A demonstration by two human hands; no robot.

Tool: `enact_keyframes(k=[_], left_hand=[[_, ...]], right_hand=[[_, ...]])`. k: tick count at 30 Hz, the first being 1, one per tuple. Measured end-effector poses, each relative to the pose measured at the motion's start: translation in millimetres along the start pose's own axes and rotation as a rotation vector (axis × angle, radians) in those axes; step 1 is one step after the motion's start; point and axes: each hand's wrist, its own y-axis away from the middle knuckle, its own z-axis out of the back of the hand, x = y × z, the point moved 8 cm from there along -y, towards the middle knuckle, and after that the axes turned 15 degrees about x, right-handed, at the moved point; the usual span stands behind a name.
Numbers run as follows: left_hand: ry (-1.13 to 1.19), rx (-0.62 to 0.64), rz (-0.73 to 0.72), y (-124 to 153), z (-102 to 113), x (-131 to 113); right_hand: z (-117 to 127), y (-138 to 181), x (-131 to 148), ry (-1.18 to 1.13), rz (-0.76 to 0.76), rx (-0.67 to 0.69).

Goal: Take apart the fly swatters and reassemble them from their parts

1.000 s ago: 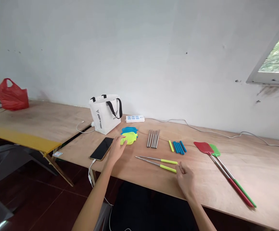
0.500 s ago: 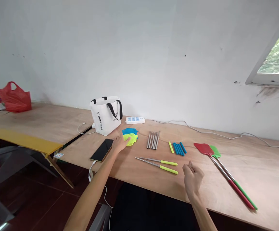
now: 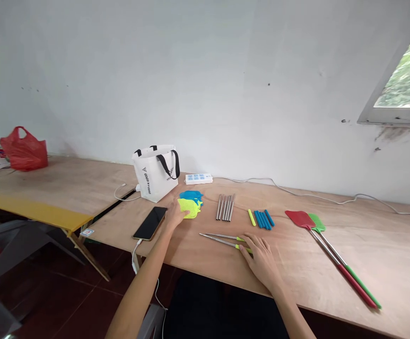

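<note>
My left hand [image 3: 174, 215] pinches the edge of a yellow-green fly swatter head [image 3: 190, 208], which partly overlaps blue swatter heads [image 3: 191, 195]. My right hand [image 3: 261, 256] lies over the yellow grips of two metal rods, its fingers and thumb apart and touching the grips. The bare shafts of the upper rod [image 3: 222, 235] and lower rod [image 3: 219, 239] point left. Behind them are several short metal tubes [image 3: 225, 207] in a row. To their right lie a yellow grip [image 3: 251, 217] and several blue grips [image 3: 263, 219].
A red fly swatter [image 3: 299, 219] and a green one [image 3: 317, 222] lie at the right. A phone [image 3: 151, 223] on a cable is by my left forearm. A white tote bag [image 3: 157, 176] and a power strip [image 3: 198, 179] stand along the wall. A red plastic bag [image 3: 24, 150] sits far left.
My right hand has moved left from beside the rods onto their yellow grips, and its fingers have opened from a closed shape. My left hand stays at the yellow-green swatter head.
</note>
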Motion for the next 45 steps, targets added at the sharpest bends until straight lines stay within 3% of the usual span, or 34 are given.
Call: enact_keyframes(k=[7, 9, 14, 19, 23, 28, 32, 36, 39, 42, 45], left_hand=[[0.34, -0.231, -0.257, 36.1, 5.4, -10.7], [0.415, -0.197, -0.251, 40.9, 3.0, -5.6], [0.474, 0.023, -0.254, 47.3, -7.3, -11.1], [0.455, 0.017, -0.277, 57.7, -4.2, -22.5], [0.404, 0.063, -0.262, 62.7, -3.7, -8.0], [0.554, 0.205, -0.275, 65.1, 7.2, 18.5], [0.419, 0.287, -0.188, 61.8, 9.4, 19.1], [0.037, 0.229, 0.046, 55.3, 7.7, 20.7], [-0.104, 0.213, 0.131, 58.2, 9.8, 18.0], [-0.088, 0.219, 0.115, 65.4, 14.7, 9.4], [0.127, 0.158, -0.064, 71.8, 19.9, -15.1]], right_hand=[[0.0, -1.6, 5.7, -0.064, 0.028, 0.063], [-0.7, -2.0, 7.6, -0.092, 0.047, 0.091], [-1.1, -0.2, 10.7, -0.115, 0.091, 0.119], [0.5, 2.1, 10.2, -0.127, 0.045, 0.113], [3.2, 4.6, -3.9, -0.138, 0.042, 0.139], [8.2, 8.6, -30.1, -0.203, 0.025, 0.196], [7.1, 9.0, -27.8, -0.18, -0.021, 0.191], [2.0, 2.8, -18.1, -0.148, -0.033, 0.166], [-2.8, 0.2, -19.6, -0.159, -0.032, 0.182], [-4.5, -0.1, -25.1, -0.18, -0.03, 0.183], [-2.1, 0.0, -29.5, -0.197, -0.029, 0.13]])
